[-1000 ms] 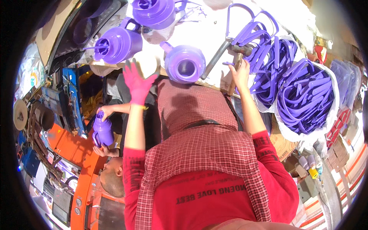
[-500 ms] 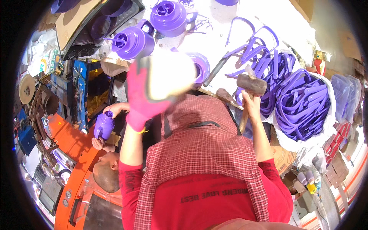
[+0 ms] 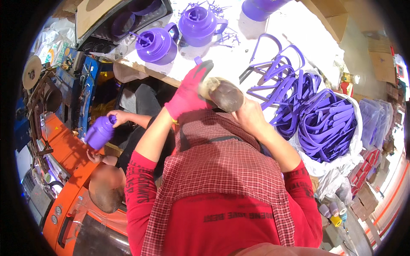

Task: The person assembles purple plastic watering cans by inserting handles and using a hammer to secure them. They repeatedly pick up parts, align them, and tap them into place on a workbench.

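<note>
My left hand (image 3: 188, 94), in a pink glove with dark grey fingertips, is closed against a cream-coloured rounded piece (image 3: 206, 87) above the table's front edge. What kind of piece it is cannot be made out. Bare and wrapped round a mallet's handle, my right hand (image 3: 251, 117) is close beside it. The dark mallet head (image 3: 229, 95) overlaps the cream piece; whether they touch is unclear. A purple tab (image 3: 197, 60) shows just beyond my glove. Two purple handled jugs (image 3: 157, 48) (image 3: 197, 27) stand upright on the white table (image 3: 235, 53).
Loose purple strap-like handles (image 3: 277, 81) lie right of my hands, beside a white sack (image 3: 358, 123) heaped with more. Another purple container (image 3: 260, 8) is at the far edge. At left, a seated co-worker's hands (image 3: 121, 117) hold a purple jug (image 3: 100, 131) near an orange machine (image 3: 68, 149).
My left hand has come right and lower with the cream piece. My right hand has moved left and brought the mallet head over to it. The co-worker's jug has shifted left.
</note>
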Demonstrator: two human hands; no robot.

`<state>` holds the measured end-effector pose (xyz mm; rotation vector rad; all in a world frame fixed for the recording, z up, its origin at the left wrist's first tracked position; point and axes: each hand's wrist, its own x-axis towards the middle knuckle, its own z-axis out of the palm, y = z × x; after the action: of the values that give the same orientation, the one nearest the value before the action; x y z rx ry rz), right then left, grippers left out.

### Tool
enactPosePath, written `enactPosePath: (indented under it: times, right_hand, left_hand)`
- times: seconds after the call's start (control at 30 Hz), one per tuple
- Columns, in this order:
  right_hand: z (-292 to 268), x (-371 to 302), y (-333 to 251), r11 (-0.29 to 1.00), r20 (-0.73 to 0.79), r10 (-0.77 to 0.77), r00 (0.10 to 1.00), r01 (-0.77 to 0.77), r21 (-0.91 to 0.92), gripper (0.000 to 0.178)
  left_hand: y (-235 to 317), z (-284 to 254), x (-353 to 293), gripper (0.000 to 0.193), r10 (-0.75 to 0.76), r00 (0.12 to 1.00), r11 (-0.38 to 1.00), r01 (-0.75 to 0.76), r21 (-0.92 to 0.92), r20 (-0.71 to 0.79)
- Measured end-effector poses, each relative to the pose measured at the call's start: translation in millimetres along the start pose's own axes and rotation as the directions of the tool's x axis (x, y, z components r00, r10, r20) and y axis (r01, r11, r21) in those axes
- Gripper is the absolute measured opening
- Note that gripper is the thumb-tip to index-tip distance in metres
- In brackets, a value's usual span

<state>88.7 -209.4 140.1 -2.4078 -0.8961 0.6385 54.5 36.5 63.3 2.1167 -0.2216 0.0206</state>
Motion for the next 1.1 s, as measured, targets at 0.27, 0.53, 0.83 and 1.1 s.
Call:
enactPosePath:
  times: [0.27,0.53,0.83,1.1]
  right_hand:
    - [14.3,13.1,-3.4,0.991,-0.150,-0.117,0.982,0.125,0.045,0.037]
    - [39.2,-8.8,68.5,0.999,-0.370,0.000,0.929,0.020,0.050,0.041]
    - [116.2,7.6,257.0,0.883,-0.596,0.341,0.727,-0.465,-0.061,0.037]
    - [197.7,-91.8,193.3,0.822,-0.421,0.511,0.750,-0.281,0.496,0.026]
  left_hand:
    - [0.3,7.2,4.6,0.093,0.044,0.995,0.996,-0.050,-0.070,-0.093]
    - [50.3,-15.0,11.4,0.118,-0.132,0.986,0.886,0.069,0.458,0.105]
    - [83.1,-14.2,42.5,0.098,0.062,0.982,0.822,-0.150,0.549,0.176]
    - [2.4,-103.0,-44.9,0.099,-0.245,0.848,0.814,0.443,0.375,-0.470]
